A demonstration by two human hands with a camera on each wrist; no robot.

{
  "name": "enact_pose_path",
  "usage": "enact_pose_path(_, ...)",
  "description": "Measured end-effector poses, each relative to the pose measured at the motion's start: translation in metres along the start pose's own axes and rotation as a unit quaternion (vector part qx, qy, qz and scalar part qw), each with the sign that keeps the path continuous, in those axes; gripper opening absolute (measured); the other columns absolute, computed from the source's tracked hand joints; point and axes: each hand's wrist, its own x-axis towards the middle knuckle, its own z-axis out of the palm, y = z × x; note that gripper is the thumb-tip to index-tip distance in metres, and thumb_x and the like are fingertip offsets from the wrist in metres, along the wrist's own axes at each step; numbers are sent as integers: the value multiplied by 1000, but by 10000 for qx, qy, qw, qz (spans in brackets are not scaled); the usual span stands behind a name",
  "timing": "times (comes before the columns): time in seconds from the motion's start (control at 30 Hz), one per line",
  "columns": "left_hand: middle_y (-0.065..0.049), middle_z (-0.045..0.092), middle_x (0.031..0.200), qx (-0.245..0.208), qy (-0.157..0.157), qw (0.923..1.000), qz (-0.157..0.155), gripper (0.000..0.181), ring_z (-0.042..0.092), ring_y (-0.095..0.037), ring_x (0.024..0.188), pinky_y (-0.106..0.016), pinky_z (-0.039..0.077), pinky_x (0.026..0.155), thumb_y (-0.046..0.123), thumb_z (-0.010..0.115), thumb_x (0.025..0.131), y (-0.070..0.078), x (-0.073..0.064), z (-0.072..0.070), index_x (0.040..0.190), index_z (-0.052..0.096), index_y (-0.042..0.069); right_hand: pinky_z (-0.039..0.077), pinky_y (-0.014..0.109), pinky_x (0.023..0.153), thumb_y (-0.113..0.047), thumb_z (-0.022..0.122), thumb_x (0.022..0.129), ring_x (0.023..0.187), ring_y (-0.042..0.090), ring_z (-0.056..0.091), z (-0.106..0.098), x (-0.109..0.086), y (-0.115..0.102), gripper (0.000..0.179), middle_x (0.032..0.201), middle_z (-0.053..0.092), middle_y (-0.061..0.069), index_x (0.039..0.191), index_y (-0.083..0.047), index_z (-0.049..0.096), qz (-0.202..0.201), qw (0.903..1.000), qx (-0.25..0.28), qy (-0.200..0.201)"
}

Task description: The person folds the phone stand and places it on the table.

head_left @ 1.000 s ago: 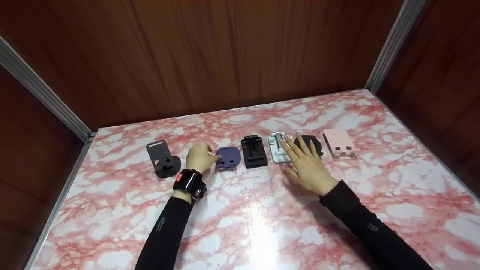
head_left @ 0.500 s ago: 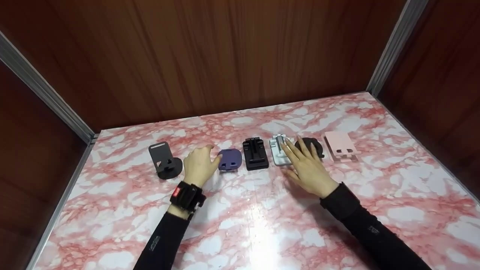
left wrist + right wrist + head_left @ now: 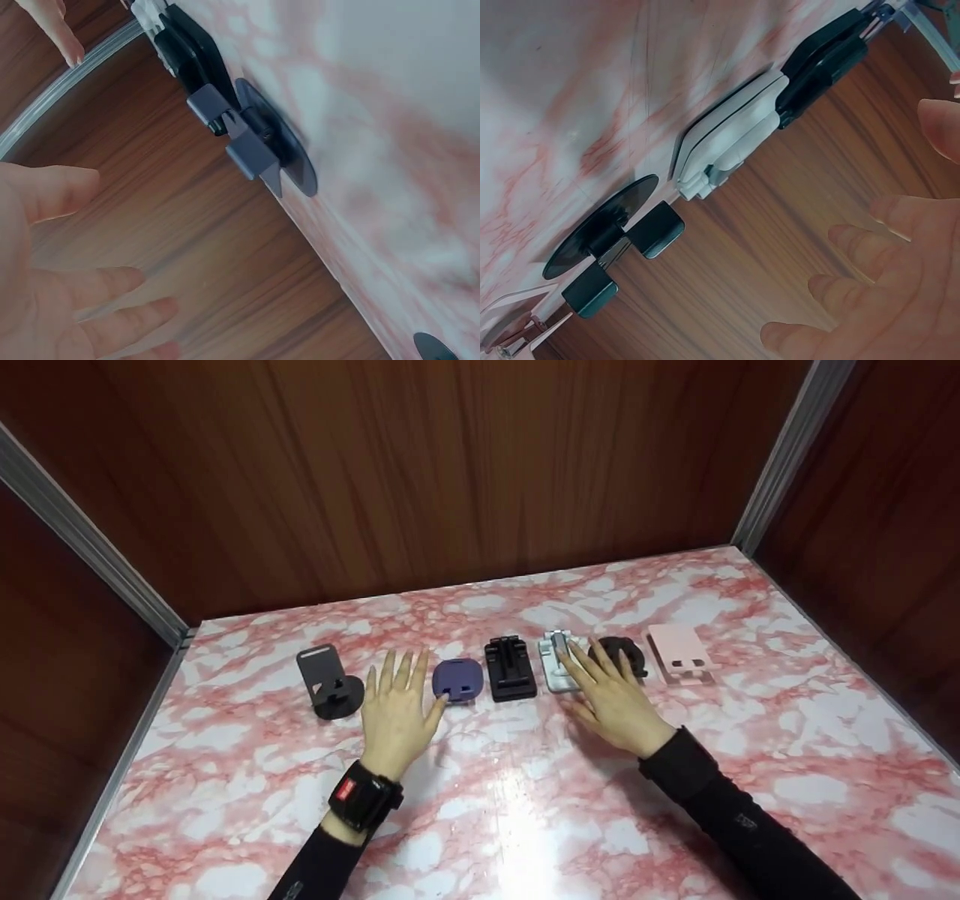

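My left hand (image 3: 396, 716) hovers with fingers straight and spread, holding nothing. It is between a dark grey phone stand (image 3: 321, 666) on a round base and a purple phone stand (image 3: 458, 675); the thumb is near the purple one's front edge. In the left wrist view, a gap separates the palm from the purple stand (image 3: 255, 154). My right hand (image 3: 619, 703), also spread and holding nothing, is above the table in front of a white folded phone stand (image 3: 553, 679) and a black round-based stand (image 3: 628, 649), its fingers partly covering both in the head view.
A black folded phone stand (image 3: 511, 675) lies between the purple and white ones. At the row's right end is a pink stand (image 3: 677, 645). The pink-and-white marbled table (image 3: 480, 825) is enclosed by brown wood-grain panels (image 3: 450, 472) with metal corner strips.
My left hand has drawn back from the purple stand's left side, and its curled fingers have straightened and spread. My right hand and the stands look unmoved.
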Motion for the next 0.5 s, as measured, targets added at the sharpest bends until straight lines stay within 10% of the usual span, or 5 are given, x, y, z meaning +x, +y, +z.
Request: enact_pose_path(0.5,-10,25,153,178,-69,9995,-256,72,13,-30,143,-53,9,116,51,50,89,-26,-17,2,147,23,19,3,62,113,-36,52,93,144,33,6,1,0,-1,69,155,18,8,149,-19,15,2,9999,101,-65)
